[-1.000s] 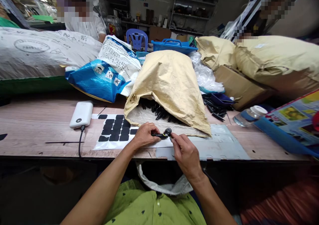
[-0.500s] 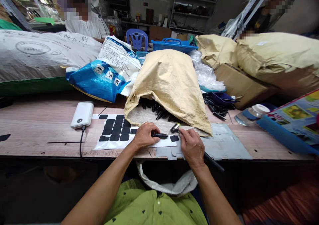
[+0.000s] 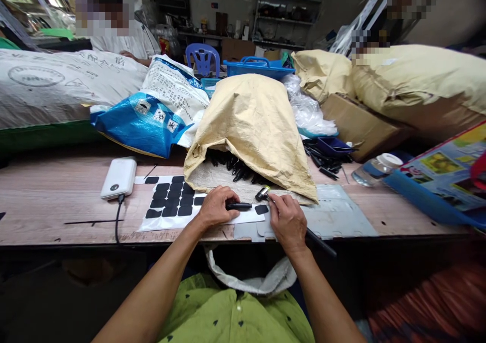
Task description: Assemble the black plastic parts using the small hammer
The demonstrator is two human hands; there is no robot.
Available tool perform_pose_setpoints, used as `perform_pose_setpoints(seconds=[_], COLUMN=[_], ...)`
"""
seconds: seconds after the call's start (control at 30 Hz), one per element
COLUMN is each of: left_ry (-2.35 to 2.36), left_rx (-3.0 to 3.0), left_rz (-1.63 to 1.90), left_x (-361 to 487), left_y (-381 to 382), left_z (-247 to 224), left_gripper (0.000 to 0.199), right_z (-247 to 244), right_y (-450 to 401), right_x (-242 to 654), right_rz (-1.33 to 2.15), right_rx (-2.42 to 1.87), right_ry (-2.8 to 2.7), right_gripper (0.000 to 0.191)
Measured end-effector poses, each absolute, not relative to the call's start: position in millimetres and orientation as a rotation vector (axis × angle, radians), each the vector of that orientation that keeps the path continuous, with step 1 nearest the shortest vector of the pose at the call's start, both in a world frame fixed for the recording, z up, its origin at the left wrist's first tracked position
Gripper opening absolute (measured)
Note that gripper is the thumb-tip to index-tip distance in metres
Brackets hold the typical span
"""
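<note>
My left hand (image 3: 218,206) is closed around a black pen-like piece (image 3: 240,206), pressing it low over the white sheet (image 3: 197,220). Rows of black rounded-square pads (image 3: 171,195) lie on that sheet, and a single black pad (image 3: 261,209) sits between my hands. In my right hand (image 3: 288,220) is a small hammer (image 3: 322,243), its shiny head just right of the pen-like piece's tip and its dark handle running out under my palm. Just beyond, the mouth of a tan woven sack (image 3: 258,115) gapes, showing several black pen-like pieces (image 3: 240,170).
A white power bank (image 3: 119,178) with a cable lies left. Behind stand a blue and white sack (image 3: 152,115), a long white sack (image 3: 56,90) and a cardboard box (image 3: 359,123). A lidded jar (image 3: 375,170) stands right. Two people are across the table.
The whole view has shifted slightly, so the table things sit a bit farther left. Both hands keep their grips, and the hammer head stays beside the pen-like piece's tip.
</note>
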State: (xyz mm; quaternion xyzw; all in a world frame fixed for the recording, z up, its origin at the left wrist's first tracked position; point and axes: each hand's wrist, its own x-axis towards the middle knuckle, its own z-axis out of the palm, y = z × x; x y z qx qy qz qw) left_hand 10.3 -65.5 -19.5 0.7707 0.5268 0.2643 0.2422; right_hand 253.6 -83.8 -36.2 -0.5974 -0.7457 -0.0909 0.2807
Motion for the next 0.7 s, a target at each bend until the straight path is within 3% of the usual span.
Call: perform_pose_setpoints(seconds=[0.27, 0.47, 0.6, 0.7], left_ry=[1.412, 1.222, 0.966, 1.056], left_rx=[2.09, 1.965, 1.933, 2.092], left_rz=[0.714, 0.725, 0.432, 0.276], left_x=[8, 17, 32, 44], left_y=[-61, -96, -141, -160], left_z=[-24, 6, 15, 12], left_gripper=[0.018, 0.02, 0.024, 0.021], right_z=[-37, -36, -36, -36], right_y=[-83, -84, -84, -84], right_x=[254, 253, 253, 253], right_rz=[-0.239, -0.225, -0.215, -0.215], right_rx=[-1.604, -1.619, -1.615, -1.616], right_ry=[-1.991, -2.0, -1.991, -1.988], right_gripper=[0.026, 0.027, 0.027, 0.027])
